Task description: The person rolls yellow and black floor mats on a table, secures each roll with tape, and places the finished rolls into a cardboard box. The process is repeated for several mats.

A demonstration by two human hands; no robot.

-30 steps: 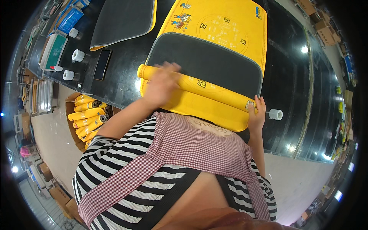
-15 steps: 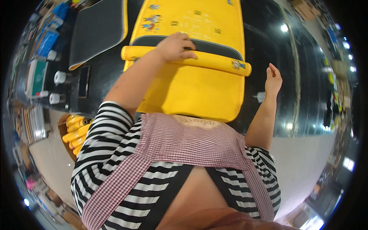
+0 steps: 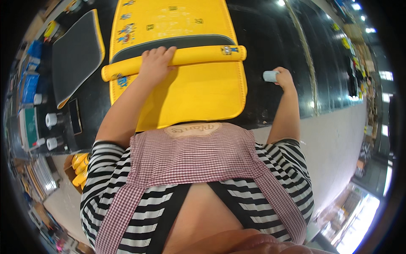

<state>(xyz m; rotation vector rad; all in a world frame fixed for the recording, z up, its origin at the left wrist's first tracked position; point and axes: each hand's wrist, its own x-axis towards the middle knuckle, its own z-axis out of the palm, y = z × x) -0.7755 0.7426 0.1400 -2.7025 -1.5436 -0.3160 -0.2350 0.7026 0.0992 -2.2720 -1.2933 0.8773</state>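
A yellow mat, rolled into a tube (image 3: 198, 55), lies across a stack of flat yellow mats (image 3: 198, 95) on the black table. My left hand (image 3: 155, 65) is closed over this tube left of its middle, fingers bent across the top. Beyond the tube shows a dark grey mat edge, and farther off a yellow mat with small printed figures (image 3: 182, 12). Out to the right, my right hand (image 3: 286, 78) grips a small pale blue-white roll (image 3: 270, 76), perhaps tape, just above the table; the fingers behind it are partly hidden.
At the left lies a dark grey mat (image 3: 78, 55) with a yellow edge. Near it are a phone (image 3: 75, 116) and white rolls (image 3: 51, 120). A box of rolled yellow mats (image 3: 80, 167) stands below the table's left edge. A cord-like line (image 3: 302, 51) crosses the table at right.
My right hand has taken hold of the pale roll and lifted it from the table. My left hand still presses the rolled mat. The whole view has shifted and turned somewhat.
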